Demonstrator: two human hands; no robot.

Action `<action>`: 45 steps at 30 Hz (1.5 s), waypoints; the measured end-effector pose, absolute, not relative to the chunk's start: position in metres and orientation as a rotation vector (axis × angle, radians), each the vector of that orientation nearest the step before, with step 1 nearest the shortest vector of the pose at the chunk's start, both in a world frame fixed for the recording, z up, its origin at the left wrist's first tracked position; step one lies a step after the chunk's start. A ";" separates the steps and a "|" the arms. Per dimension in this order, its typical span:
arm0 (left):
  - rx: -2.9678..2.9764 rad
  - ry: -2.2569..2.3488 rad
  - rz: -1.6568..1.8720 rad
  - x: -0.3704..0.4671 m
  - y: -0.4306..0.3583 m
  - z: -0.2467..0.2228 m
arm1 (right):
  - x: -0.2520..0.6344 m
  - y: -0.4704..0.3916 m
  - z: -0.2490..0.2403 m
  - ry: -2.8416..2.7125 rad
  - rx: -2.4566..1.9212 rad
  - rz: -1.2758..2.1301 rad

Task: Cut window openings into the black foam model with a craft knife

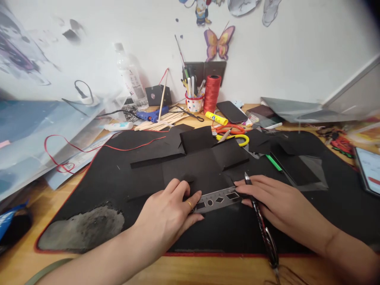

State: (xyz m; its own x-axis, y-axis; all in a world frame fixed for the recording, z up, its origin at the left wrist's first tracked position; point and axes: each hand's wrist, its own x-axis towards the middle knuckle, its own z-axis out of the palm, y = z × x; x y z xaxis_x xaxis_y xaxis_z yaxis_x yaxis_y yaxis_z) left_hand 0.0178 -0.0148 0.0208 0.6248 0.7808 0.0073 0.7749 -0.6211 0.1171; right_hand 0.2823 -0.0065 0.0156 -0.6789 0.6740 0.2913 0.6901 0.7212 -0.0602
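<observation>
A clear stencil ruler (219, 200) with cut-out shapes lies over folded black paper (190, 168) on the dark desk mat. Its left end is gripped by my left hand (169, 208), thumb below and fingers above, a ring on one finger. At the other end, my right hand (279, 206) holds the ruler's edge with its fingertips. A dark pen (263, 225) is tucked between those same fingers, tip pointing away from me and a tassel hanging at the near end. Some of the paper's near edge is hidden by the ruler and hands.
Behind the paper lie yellow-handled scissors (242, 139), a glue stick (216, 118) and a phone (231, 112). Farther back are a red thread spool (211, 93), a pen cup (194, 103), a glue gun (152, 114) and a bottle (130, 75). A green cutter (273, 162) lies right.
</observation>
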 end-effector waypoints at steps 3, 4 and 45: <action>2.757 1.294 0.111 0.017 -0.015 0.018 | 0.282 -0.002 0.019 -2.670 -1.042 -0.109; 2.760 1.281 0.126 0.016 -0.016 0.017 | 0.282 -0.001 0.019 -2.672 -1.050 -0.088; 2.798 1.137 0.583 0.007 -0.011 -0.002 | 0.283 0.006 0.002 -2.440 -1.253 0.218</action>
State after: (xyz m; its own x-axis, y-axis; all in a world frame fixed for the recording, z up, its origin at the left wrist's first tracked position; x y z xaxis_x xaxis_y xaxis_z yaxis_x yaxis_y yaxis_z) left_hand 0.0071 -0.0111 -0.0015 0.6554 0.6839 0.3204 0.6591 -0.7251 0.1996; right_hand 0.2832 0.0058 0.0015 -0.5254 0.8076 0.2678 0.7474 0.5884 -0.3085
